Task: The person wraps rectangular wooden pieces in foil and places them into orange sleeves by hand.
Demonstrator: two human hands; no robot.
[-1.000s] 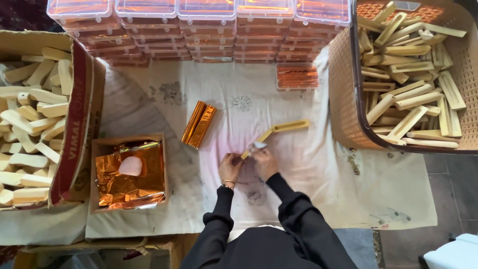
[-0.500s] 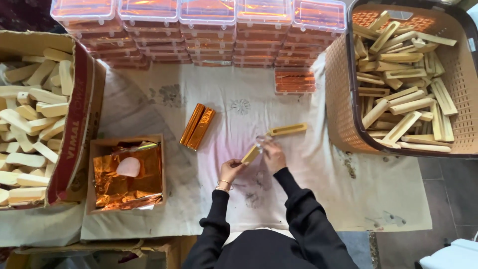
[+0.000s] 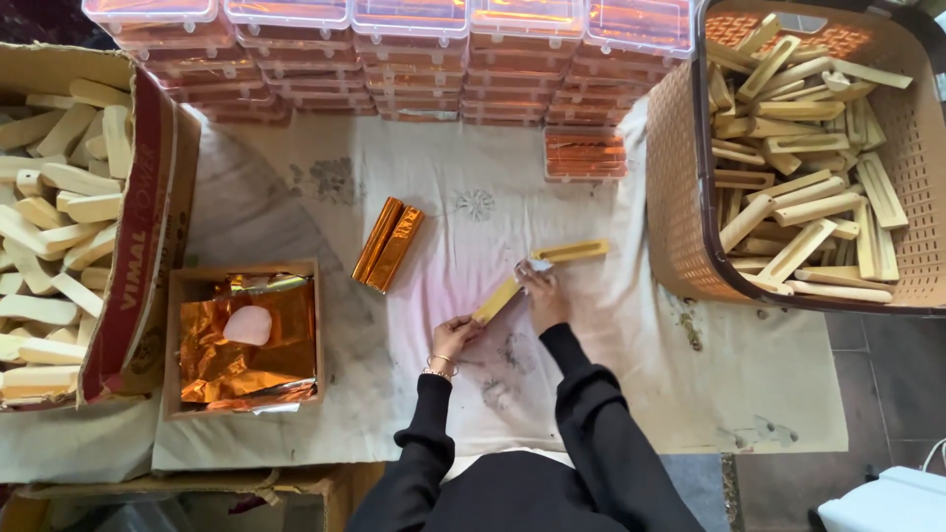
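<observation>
A white cloth (image 3: 296, 197) is spread on the floor, and everything is laid on it. Near the middle, a yellow bar (image 3: 496, 300) is pinched at its lower end by the left hand (image 3: 453, 338). Its upper end is covered by the right hand (image 3: 540, 294), whose fingers are curled; the grip there cannot be told. A second yellow bar (image 3: 572, 252) lies just beside. Two gold-wrapped bars (image 3: 388, 243) are set well apart to the left, so bare cloth is left around the hands. The brown basket (image 3: 680, 197) stands at the right edge, the foil box (image 3: 243, 335) near the left.
</observation>
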